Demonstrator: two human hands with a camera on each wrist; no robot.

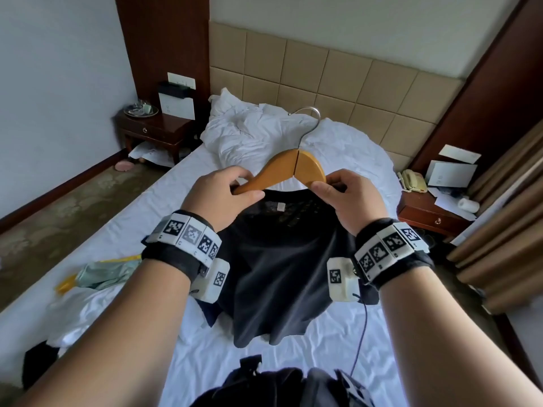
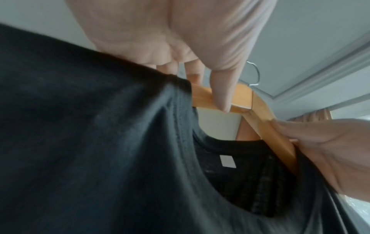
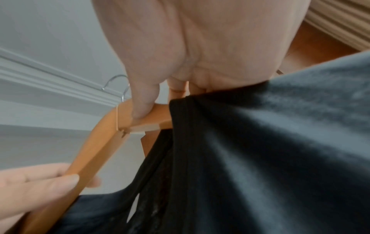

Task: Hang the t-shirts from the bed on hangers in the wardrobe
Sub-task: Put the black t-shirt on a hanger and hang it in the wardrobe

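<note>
Head view: both hands raised over the bed (image 1: 293,371), each pinching one arm of a wooden hanger (image 1: 282,171); left hand (image 1: 217,195) has thumb and fingers clamped on the hanger's left arm; right hand (image 1: 349,198) has thumb and fingers clamped on the right arm together with the collar of a black t-shirt (image 1: 279,274); shirt hangs below the hanger, hem just above the sheet; metal hook (image 1: 308,116) points toward the headboard (image 1: 338,80). Left wrist view: thumb (image 2: 222,90) pressed on the wood, shirt shoulder draped over that arm, white neck label (image 2: 227,160) visible inside the collar. Right wrist view: shirt fabric covers the right arm up to the thumb (image 3: 144,102). More clothes (image 1: 102,274) lie crumpled at the bed's left edge.
</note>
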